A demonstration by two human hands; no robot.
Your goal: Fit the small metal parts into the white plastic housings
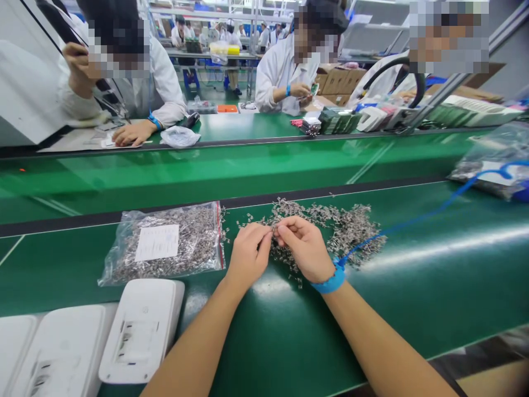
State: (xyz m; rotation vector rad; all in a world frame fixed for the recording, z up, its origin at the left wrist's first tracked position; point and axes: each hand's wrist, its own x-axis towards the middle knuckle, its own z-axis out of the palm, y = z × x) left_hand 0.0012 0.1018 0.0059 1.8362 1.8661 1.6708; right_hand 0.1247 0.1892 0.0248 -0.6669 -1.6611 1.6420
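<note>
Where the green bench (413,309) runs across the view, white plastic housings (140,331) lie face down at about eight o'clock from the hands, lined up edge to edge so that their open backs show. Above them, at ten o'clock, a clear bag (165,242) of small metal parts lies flat with its paper label up, its mouth turned toward the hands. The left hand (246,253) curls its fingers in, tips pinched toward the right hand's, apparently nipping one small piece, though the piece itself is too tiny to make out. The right hand (303,248) meets it fingertip to fingertip, thumb and forefinger closed in a pinch over the same spot; a blue wrist strap (330,282) circles that wrist, its coiled cord (413,220) trailing off toward two o'clock. Both hands work directly over the loose heap of metal parts (351,231), spread thin on the bench just behind and to three o'clock, likely so single pieces can be picked out. Across the conveyor at twelve o'clock, other people in white coats (281,66) work at their own bench.
</note>
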